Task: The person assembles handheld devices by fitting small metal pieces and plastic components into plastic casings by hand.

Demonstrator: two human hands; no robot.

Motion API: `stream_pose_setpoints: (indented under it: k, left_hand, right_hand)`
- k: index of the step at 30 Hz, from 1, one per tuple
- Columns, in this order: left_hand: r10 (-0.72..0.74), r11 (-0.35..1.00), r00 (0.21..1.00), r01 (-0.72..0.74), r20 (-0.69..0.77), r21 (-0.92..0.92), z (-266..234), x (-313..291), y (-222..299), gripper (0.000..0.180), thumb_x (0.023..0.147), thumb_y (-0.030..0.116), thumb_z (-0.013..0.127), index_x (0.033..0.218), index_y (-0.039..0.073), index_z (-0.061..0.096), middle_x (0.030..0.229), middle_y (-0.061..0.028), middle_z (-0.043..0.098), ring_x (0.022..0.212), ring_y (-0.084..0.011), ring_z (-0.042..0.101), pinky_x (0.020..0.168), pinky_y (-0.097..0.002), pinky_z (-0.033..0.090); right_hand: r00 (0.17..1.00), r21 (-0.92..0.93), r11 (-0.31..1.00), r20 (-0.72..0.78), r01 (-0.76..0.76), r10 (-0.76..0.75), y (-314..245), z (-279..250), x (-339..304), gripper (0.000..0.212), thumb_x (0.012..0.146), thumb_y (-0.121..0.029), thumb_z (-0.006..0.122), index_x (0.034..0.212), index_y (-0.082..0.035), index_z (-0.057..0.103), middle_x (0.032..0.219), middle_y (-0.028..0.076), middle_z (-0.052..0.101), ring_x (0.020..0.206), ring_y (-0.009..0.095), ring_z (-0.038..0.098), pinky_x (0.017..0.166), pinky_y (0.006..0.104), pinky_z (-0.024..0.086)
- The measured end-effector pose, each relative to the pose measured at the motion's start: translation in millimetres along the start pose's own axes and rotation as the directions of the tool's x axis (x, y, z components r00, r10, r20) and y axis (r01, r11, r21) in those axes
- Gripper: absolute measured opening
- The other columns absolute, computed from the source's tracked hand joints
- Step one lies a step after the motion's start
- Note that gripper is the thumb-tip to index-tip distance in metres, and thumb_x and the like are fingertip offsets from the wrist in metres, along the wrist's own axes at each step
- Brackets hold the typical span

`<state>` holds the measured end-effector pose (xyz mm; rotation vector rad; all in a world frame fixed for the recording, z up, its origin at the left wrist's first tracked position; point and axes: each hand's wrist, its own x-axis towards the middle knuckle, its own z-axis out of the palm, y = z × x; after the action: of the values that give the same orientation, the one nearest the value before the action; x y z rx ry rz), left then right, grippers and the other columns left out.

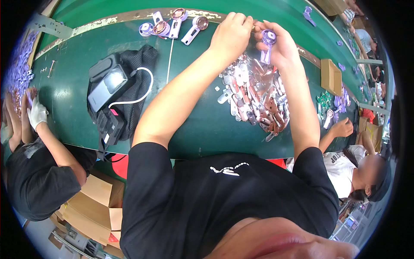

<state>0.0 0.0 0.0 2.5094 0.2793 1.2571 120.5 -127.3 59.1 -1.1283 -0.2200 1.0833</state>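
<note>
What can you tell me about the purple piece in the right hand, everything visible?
The purple piece looks like plastic: a round head with a dark purple ring and a pale centre, joined to a narrow, paler handle. The right hand holds it at the palm side, head toward the far side of the table, handle pointing back toward the person. In the picture it shows just above the pile. Whether the left hand touches it is unclear.

Heap of parts (258,103) on the table (192,136), between bag (145,56) at left and box (325,75) at right
</note>
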Motion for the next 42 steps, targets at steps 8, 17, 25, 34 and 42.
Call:
stream_pose_setpoints:
  k: [8, 17, 25, 34, 42]
  left_hand:
    - [-0.122, 0.945, 0.986, 0.151, 0.113, -0.292, -16.2, 2.3, -14.5, 0.024, 0.095, 0.013, 0.067, 0.113, 0.001, 0.075, 0.094, -0.0099, 0.074, 0.086, -0.0295, 0.072, 0.080, -0.0374, 0.059]
    - [-0.419, 0.521, 0.730, 0.681, 0.540, -0.515, -12.9, 16.0, -28.7, 0.028, 0.101, 0.022, 0.063, 0.109, -0.001, 0.075, 0.099, -0.0104, 0.078, 0.085, -0.0175, 0.072, 0.075, -0.0297, 0.055]
    - [-0.248, 0.669, 0.829, 0.520, 0.501, -0.530, -3.4, 3.7, -11.5, 0.025, 0.102, 0.013, 0.063, 0.114, -0.009, 0.070, 0.101, -0.0149, 0.077, 0.083, -0.0173, 0.072, 0.066, -0.0263, 0.053]
    - [-0.230, 0.768, 0.875, 0.432, 0.426, -0.473, 3.8, 18.0, -34.3, 0.023, 0.102, 0.013, 0.064, 0.116, -0.005, 0.067, 0.106, -0.0142, 0.078, 0.087, -0.0207, 0.074, 0.067, -0.0258, 0.051]
    - [-0.251, 0.744, 0.863, 0.462, 0.439, -0.482, 3.5, 18.2, -51.8, 0.020, 0.105, 0.012, 0.061, 0.116, -0.004, 0.062, 0.111, -0.0162, 0.076, 0.093, -0.0210, 0.075, 0.071, -0.0265, 0.053]
  right_hand:
    - [0.976, 0.084, 0.993, 0.205, -0.087, 0.068, -15.9, 8.4, -19.0, 0.042, 0.102, -0.025, 0.062, 0.123, 0.011, 0.061, 0.102, 0.013, 0.065, 0.080, 0.016, 0.058, 0.051, 0.0243, 0.041]
    - [0.980, -0.062, 0.978, 0.016, 0.200, -0.199, 15.0, 19.2, -99.3, 0.033, 0.094, -0.016, 0.070, 0.123, -0.001, 0.068, 0.100, 0.010, 0.071, 0.081, 0.014, 0.068, 0.050, 0.0254, 0.046]
    - [0.937, -0.153, 0.957, 0.291, 0.245, -0.194, 130.8, 86.9, -195.8, 0.037, 0.089, -0.025, 0.073, 0.111, 0.004, 0.064, 0.082, 0.013, 0.069, 0.058, 0.018, 0.066, 0.047, 0.0323, 0.054]
    - [0.875, -0.335, 0.833, 0.369, 0.441, -0.314, 179.0, 109.9, -240.2, 0.029, 0.085, -0.023, 0.068, 0.096, 0.003, 0.067, 0.066, 0.014, 0.067, 0.053, 0.021, 0.067, 0.047, 0.0352, 0.057]
    - [0.741, -0.368, 0.643, 0.338, 0.672, -0.581, 197.1, 102.3, -215.5, 0.045, 0.079, -0.023, 0.075, 0.114, 0.001, 0.059, 0.085, 0.016, 0.068, 0.067, 0.026, 0.069, 0.055, 0.0372, 0.057]
